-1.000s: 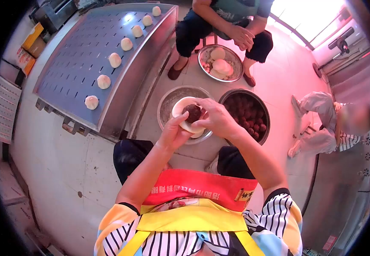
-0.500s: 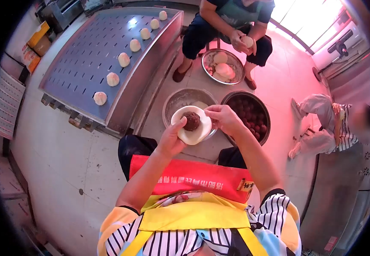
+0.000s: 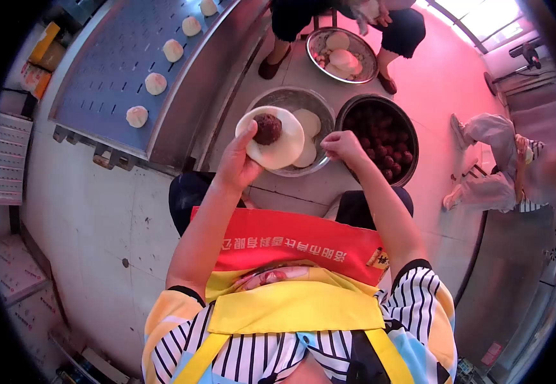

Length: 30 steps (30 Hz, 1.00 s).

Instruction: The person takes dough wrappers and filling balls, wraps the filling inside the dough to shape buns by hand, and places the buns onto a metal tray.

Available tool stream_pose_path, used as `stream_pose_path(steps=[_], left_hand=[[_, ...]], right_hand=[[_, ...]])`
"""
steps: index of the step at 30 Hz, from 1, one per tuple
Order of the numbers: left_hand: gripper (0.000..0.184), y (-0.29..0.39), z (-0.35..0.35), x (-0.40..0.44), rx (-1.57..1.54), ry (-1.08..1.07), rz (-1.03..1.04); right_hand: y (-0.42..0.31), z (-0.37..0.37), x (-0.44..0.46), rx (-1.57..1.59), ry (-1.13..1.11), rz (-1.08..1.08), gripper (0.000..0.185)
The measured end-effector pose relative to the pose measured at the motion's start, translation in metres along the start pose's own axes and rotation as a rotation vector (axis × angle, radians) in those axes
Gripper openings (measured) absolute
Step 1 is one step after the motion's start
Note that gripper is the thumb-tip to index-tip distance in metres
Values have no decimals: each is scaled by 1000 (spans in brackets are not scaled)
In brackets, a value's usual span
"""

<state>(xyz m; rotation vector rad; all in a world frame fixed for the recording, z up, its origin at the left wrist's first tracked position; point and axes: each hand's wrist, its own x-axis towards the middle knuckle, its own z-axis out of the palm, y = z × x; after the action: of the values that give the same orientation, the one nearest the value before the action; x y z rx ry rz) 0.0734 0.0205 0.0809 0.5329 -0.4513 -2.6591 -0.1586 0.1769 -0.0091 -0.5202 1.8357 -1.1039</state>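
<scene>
My left hand [image 3: 238, 163] grips a round white dough wrapper [image 3: 286, 151] from its lower left edge, thumb on top. A ball of dark red-brown filling [image 3: 267, 129] rests on the wrapper, left of its middle, beside the thumb. My right hand [image 3: 347, 148] is apart from the wrapper, fingers curled together, between the metal bowl and the dark pot; nothing shows in them. Beneath the wrapper stands the metal bowl [image 3: 271, 96] with more flat dough rounds [image 3: 307, 121]. The dark pot [image 3: 411, 131] to the right holds many filling balls [image 3: 380, 150].
Several filled buns [image 3: 155, 83] sit in a row on a slotted metal tray table [image 3: 114, 70] at the left. A co-worker's hands [image 3: 377, 11] are at the top, behind a basin [image 3: 375, 64] of dough. Another person [image 3: 496, 153] sits at the right.
My right hand has let go of the wrapper's edge and moved slightly right. My left hand has shifted left and up with wrapper and filling. The view has tilted downward.
</scene>
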Motion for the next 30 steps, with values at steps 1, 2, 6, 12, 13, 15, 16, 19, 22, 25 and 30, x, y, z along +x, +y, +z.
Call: stream_pose_path(steps=[1,2,6,12,13,15,16,19,22,25,30], left_hand=[[38,2,-6,7,-17,-1,-4],[39,4,-18,15,-46,-26,-16],[43,3,-48,30,-2,64,8],[51,14,-33,24,24,100,5],[54,17,-29,22,54,92,22],[60,20,-29,20,78,116,49],[62,21,-30,18,74,147,58],[67,26,-37,18,52,216,88],[69,29,-45,21,59,280,113],[68,30,-48,22,47,335,128],[65,32,-57,18,79,332,154]], right_hand=[[25,2,17,-191,19,18,14],[43,6,27,-347,56,9,14],[122,13,70,-890,136,11,15],[170,46,102,-1233,147,135,12],[177,52,107,-1290,142,124,12],[188,64,116,-1353,156,58,16],[191,68,118,-1383,162,25,18],[196,74,129,-1431,133,104,21],[197,79,141,-1482,105,223,22],[200,80,149,-1430,106,289,23],[200,81,153,-1488,54,262,19]])
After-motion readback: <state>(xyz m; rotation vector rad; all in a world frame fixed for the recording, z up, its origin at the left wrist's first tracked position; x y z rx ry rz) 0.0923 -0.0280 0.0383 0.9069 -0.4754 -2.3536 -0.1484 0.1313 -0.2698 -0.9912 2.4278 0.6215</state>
